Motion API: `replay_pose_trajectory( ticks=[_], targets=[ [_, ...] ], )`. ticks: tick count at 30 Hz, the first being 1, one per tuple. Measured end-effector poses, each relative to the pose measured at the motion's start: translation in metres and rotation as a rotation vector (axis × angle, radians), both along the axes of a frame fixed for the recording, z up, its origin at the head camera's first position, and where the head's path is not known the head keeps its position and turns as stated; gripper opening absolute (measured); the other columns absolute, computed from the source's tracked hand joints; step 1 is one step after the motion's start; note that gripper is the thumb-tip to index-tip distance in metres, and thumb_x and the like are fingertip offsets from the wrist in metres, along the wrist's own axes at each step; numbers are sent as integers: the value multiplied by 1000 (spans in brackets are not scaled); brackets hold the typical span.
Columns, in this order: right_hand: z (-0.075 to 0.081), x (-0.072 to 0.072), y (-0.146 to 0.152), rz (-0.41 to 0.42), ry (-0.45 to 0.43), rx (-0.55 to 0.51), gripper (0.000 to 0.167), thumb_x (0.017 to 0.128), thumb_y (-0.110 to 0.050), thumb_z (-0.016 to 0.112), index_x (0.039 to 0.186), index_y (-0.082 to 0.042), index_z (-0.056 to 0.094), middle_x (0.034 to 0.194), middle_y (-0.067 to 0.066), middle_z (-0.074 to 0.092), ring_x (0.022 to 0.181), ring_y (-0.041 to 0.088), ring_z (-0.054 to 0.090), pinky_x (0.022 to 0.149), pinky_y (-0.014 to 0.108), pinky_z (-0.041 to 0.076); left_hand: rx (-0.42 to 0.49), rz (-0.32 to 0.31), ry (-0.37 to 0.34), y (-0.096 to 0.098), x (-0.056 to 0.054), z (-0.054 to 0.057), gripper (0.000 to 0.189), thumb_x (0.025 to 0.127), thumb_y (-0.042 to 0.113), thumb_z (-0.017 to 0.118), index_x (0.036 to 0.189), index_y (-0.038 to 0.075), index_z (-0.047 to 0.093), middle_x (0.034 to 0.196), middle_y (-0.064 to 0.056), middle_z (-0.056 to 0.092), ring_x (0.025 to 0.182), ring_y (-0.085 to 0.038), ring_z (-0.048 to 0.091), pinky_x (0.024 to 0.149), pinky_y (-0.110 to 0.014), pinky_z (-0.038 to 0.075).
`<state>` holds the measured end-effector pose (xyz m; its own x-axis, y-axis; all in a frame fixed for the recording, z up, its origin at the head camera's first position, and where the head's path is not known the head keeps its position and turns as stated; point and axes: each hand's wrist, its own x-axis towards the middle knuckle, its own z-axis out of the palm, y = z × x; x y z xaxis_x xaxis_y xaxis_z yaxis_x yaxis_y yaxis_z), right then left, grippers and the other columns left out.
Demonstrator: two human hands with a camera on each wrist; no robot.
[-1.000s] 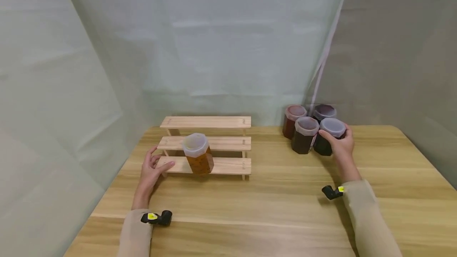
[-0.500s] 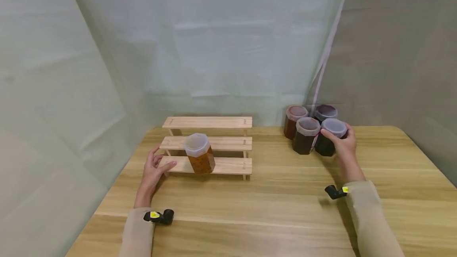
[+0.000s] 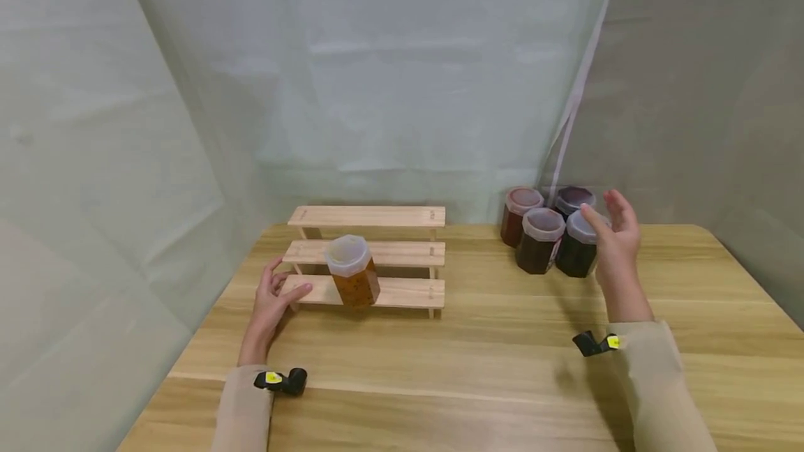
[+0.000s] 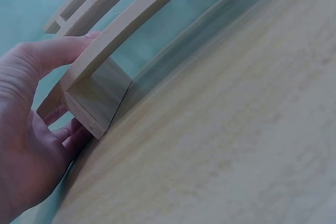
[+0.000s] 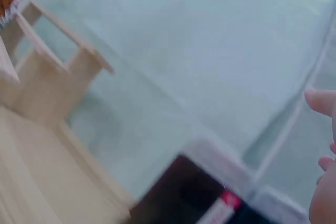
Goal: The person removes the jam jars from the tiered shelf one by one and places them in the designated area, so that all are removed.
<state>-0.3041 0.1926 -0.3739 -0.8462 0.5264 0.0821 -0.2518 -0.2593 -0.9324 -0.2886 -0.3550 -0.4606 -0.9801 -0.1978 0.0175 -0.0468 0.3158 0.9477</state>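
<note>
My left hand (image 3: 266, 309) grips the left end of the three-step wooden rack (image 3: 402, 215), its thumb over the lowest step. In the left wrist view, that hand (image 4: 26, 135) has fingers behind the rack's leg (image 4: 100, 100). An amber jar (image 3: 354, 288) with a translucent lid stands on the lowest step. My right hand (image 3: 618, 257) is raised at the right side of a dark jar (image 3: 574, 257), partly covering its lid, with nothing in its grasp. In the right wrist view, the right hand (image 5: 323, 192) shows only at the edge.
Beside that jar stand another dark jar (image 3: 535, 251), a red jar (image 3: 511, 227) and a further dark jar (image 3: 574, 195) behind. They stand at the back right of the wooden table (image 3: 490, 368). Pale fabric (image 3: 408, 89) hangs behind and at both sides.
My right hand has let go of the front right dark jar and lifted slightly to the right. My left hand keeps its grip on the rack.
</note>
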Motion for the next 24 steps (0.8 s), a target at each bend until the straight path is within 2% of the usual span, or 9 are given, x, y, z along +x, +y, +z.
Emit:
replay_pose_trajectory(
  ticks=[4, 6, 8, 12, 13, 16, 20, 24],
  targets=[
    [8, 6, -19, 53, 47, 14, 48, 89, -6, 68, 134, -14, 52, 138, -3, 51, 140, 11, 34, 119, 22, 23, 4, 0, 5, 1, -1, 1, 88, 86, 17, 75, 154, 21, 19, 116, 7, 53, 94, 5, 53, 83, -11, 43],
    [9, 9, -29, 94, 62, 46, 41, 90, -5, 67, 127, -16, 55, 134, -4, 53, 139, 11, 36, 119, 24, 22, 21, -4, -7, 3, 1, 6, 88, 87, 14, 74, 155, 21, 19, 118, 3, 52, 94, 5, 54, 82, -12, 44],
    [8, 11, -43, 148, 61, 80, 37, 91, -4, 65, 124, -18, 55, 131, -7, 54, 140, 11, 36, 120, 25, 22, 24, -8, -9, 2, 3, 6, 88, 87, 14, 73, 155, 21, 18, 120, 1, 53, 92, 6, 55, 82, -12, 45],
    [-1, 9, -75, 286, 21, 201, 45, 93, -3, 62, 136, -8, 49, 142, 5, 49, 142, 14, 35, 119, 32, 26, 13, 1, 1, -1, 5, 4, 88, 87, 14, 73, 155, 21, 17, 118, 3, 53, 91, 6, 55, 80, -12, 45],
    [-5, 8, -83, 321, 7, 234, 48, 93, -3, 62, 138, -5, 46, 145, 8, 47, 143, 15, 34, 120, 34, 24, 7, 4, 11, -3, 4, 0, 88, 87, 15, 74, 155, 21, 18, 116, 5, 53, 91, 7, 55, 80, -12, 45],
    [-17, 9, -107, 424, -9, 333, 55, 93, -3, 63, 143, 0, 41, 151, 17, 41, 144, 21, 34, 121, 39, 22, 20, 7, 5, -1, 7, -2, 89, 87, 14, 74, 155, 20, 18, 115, 6, 52, 92, 5, 55, 80, -12, 46],
    [-26, 12, -139, 546, 7, 391, 56, 92, -6, 65, 142, 0, 42, 149, 18, 43, 143, 27, 35, 122, 42, 21, 35, 1, -19, 2, 7, -2, 89, 87, 13, 73, 156, 21, 16, 122, 1, 52, 94, 5, 53, 82, -11, 44],
    [-26, 15, -174, 659, 55, 379, 56, 91, -7, 66, 141, -2, 42, 148, 19, 45, 143, 29, 36, 121, 42, 23, 56, 0, -27, 3, 2, -2, 89, 87, 12, 73, 155, 22, 17, 125, -1, 51, 93, 6, 53, 82, -12, 44]
  ],
)
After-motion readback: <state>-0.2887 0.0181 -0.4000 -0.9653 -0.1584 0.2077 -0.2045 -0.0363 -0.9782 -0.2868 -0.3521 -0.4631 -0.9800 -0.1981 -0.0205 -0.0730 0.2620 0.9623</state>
